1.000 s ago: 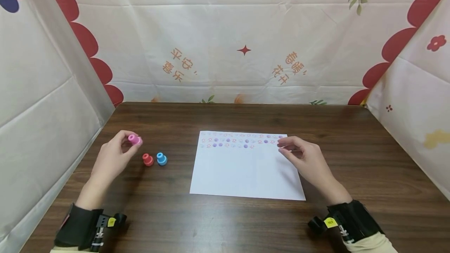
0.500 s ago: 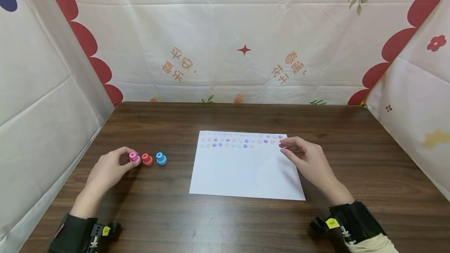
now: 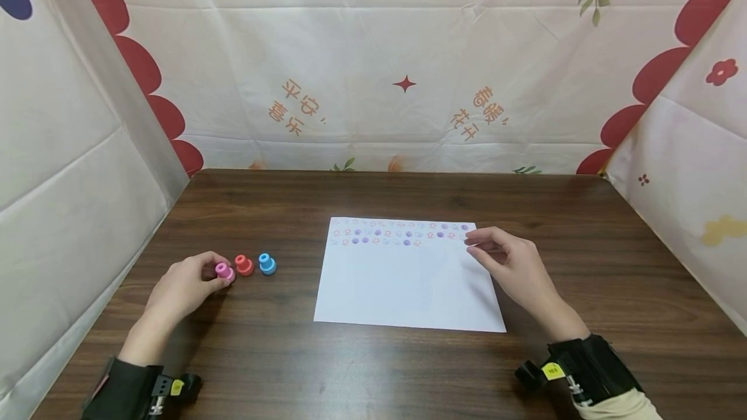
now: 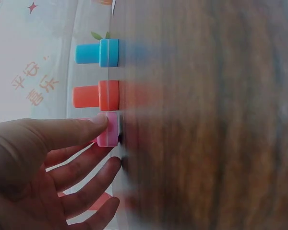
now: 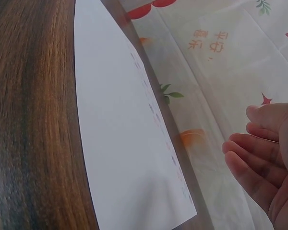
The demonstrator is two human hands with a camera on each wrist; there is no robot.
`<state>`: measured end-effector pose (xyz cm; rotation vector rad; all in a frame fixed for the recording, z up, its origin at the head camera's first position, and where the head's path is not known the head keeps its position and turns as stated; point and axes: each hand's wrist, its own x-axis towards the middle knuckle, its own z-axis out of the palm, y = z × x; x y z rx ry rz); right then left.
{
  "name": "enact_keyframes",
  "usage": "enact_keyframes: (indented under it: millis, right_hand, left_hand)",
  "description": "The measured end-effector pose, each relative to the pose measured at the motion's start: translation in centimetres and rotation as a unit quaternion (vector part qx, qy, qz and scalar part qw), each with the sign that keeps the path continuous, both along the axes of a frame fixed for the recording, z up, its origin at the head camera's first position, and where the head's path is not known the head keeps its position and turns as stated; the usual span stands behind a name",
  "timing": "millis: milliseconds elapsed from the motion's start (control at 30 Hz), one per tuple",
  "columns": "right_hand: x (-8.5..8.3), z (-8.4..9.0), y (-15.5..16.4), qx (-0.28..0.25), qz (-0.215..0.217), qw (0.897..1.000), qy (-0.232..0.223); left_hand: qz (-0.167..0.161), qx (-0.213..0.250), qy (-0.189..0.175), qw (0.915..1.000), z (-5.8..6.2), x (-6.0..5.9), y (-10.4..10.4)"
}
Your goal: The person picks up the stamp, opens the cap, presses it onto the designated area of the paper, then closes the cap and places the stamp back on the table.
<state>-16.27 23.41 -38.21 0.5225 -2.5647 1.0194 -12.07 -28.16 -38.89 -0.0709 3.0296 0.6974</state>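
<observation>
The left hand (image 3: 183, 286) is pinching the pink stamp (image 3: 224, 271) between thumb and fingertips as it is standing on the table (image 3: 373, 368), with the red stamp (image 3: 244, 265) just beyond that grip and the blue stamp (image 3: 267, 263) next along. Farther right, the right hand (image 3: 513, 264) is hovering with loosely curled, empty fingers over the near edge of the stamped paper (image 3: 403, 284).

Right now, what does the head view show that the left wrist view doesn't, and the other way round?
Only the head view shows the stamped paper, the right hand at its edge, and the whole table. Only the left wrist view shows the stamps side-on, with a fingertip on the pink stamp. Both show the left hand, the red stamp and the blue stamp.
</observation>
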Motion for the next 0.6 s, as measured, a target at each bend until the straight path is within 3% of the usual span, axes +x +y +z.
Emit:
enact_keyframes:
  millis: [400, 600]
  right_hand:
    - [-0.22, 0.01, 0.39, 0.018, -0.007, 1.000, 0.010]
    - [-0.48, 0.23, 0.57, 0.017, -0.006, 1.000, 0.014]
  left_hand:
    - [-0.007, -0.002, -0.002, 1.0000, -0.14, 0.10, -0.18]
    - [-0.013, 0.001, 0.008, 0.9999, 0.51, 0.17, -0.29]
